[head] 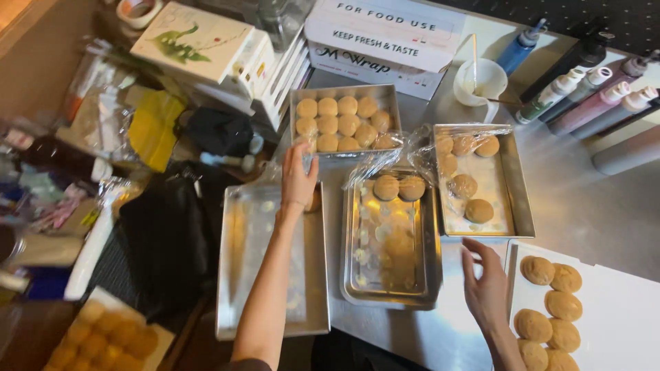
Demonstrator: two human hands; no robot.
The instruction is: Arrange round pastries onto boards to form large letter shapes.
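The left hand (297,180) reaches forward with fingers together and slightly curled, resting at the far edge of a long, shallow, empty metal baking tray (242,275). A round golden bun (315,201) sits just beside that hand on its right, against the tray's far right corner; whether the fingers actually touch it I cannot tell, since the hand covers part of it. The tray's long axis runs along the forearm, back toward the person.

The right hand (485,283) hovers open, fingers loosely spread and holding nothing, above the steel worktop (584,206). Just to its right lies a white board carrying a column of buns (619,323); just ahead and to its left stands a middle metal tray with plastic film and two buns (392,233). The left hand is far nearer the lone bun. Further out stand a tray with five buns (481,182) and a full tray (344,124).
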